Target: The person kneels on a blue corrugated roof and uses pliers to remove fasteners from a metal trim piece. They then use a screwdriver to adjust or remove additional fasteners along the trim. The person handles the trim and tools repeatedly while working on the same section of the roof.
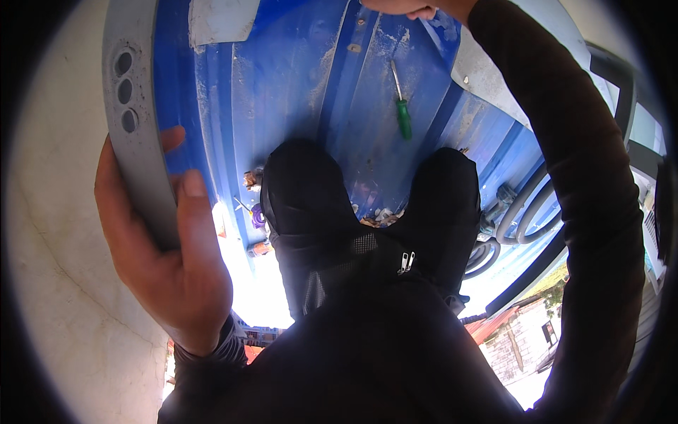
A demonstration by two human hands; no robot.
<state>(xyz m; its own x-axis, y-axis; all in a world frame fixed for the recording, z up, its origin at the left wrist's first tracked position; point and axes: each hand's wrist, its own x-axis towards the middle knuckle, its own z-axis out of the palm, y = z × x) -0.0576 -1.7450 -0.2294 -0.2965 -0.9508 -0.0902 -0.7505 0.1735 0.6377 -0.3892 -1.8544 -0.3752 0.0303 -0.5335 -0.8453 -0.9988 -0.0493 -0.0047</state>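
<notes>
My left hand [166, 261] is wrapped around the lower end of a long grey panel [138, 152] at the left. Three round holes run along the panel above my fingers, and its top goes out of view. At the top edge my right hand [402, 7] is cut off by the frame. Only part of its fingers shows, so what it touches is hidden. A screwdriver [401, 106] with a green handle lies on the blue corrugated metal sheet [296, 92], between my knees and my right hand.
A pale wall [63, 233] rises close at the left. Black hoses [526, 212] lie coiled beside my right knee. Near my left knee are a small purple object [257, 216] and debris [251, 179]. Grey-white panels [487, 67] border the sheet at the upper right. Buildings show far below.
</notes>
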